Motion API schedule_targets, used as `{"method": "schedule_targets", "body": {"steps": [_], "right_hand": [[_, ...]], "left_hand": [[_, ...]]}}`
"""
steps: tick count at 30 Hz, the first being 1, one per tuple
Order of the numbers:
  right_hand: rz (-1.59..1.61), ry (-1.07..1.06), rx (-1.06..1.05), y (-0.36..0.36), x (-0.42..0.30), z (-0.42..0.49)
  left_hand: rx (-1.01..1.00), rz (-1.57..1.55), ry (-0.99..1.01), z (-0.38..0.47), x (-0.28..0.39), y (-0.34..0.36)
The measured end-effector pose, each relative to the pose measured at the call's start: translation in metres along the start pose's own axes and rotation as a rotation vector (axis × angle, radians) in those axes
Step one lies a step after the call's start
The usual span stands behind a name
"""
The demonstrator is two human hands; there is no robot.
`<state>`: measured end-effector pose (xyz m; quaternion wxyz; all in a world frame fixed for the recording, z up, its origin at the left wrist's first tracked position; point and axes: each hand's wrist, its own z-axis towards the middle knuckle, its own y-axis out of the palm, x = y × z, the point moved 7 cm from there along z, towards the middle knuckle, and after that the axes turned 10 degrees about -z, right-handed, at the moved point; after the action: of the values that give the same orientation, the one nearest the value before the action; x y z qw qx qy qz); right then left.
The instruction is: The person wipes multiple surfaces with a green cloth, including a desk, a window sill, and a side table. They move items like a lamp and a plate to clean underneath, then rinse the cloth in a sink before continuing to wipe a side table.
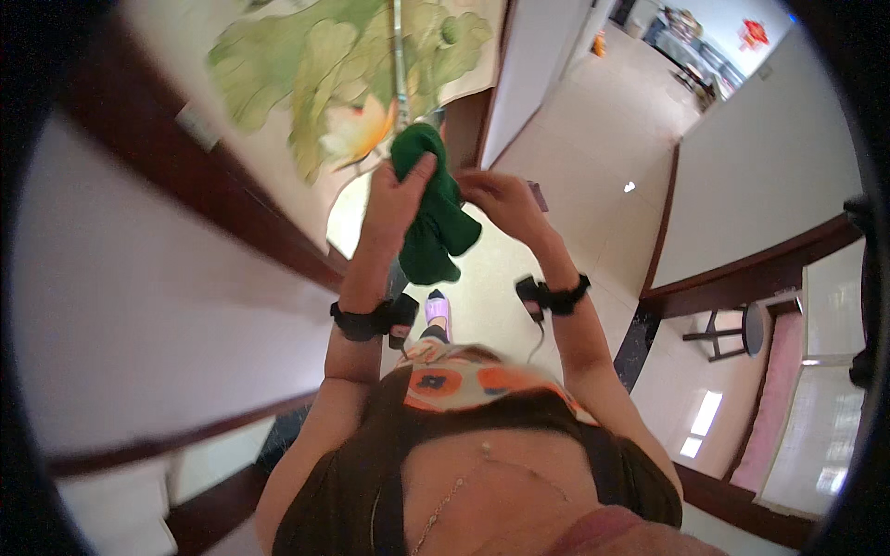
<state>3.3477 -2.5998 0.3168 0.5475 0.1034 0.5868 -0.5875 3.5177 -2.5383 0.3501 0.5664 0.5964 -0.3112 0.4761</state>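
My left hand (400,191) grips a bunched dark green cloth item (434,201), its thumb lying across the front. Two rounded ends hang from it like the toes of socks, but its exact kind is unclear. My right hand (504,198) is raised just to the right of the green cloth, fingers bent towards it and blurred. Whether those fingers pinch anything is hidden. A small maroon thing (538,197) shows behind the right hand. Above the green cloth, a thin shiny rod or strip (398,62) runs up in front of a lotus-print door curtain (278,76).
A white wall (174,257) with dark wood trim (229,198) stands close on my left. Pale floor tiles (591,139) lead to a far room. A dark stool (737,332) is in the room at right. My foot wears a lilac slipper (437,309).
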Motion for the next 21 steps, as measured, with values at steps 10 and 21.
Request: {"method": "schedule_targets", "body": {"steps": [10, 21], "right_hand": [[0.350, -0.124, 0.016, -0.013, 0.030, 0.377], [0.635, -0.614, 1.101, -0.180, -0.002, 0.400]], "left_hand": [[0.318, -0.052, 0.209, 0.295, 0.082, -0.071], [0.974, 0.126, 0.813, 0.282, 0.207, -0.169]]}}
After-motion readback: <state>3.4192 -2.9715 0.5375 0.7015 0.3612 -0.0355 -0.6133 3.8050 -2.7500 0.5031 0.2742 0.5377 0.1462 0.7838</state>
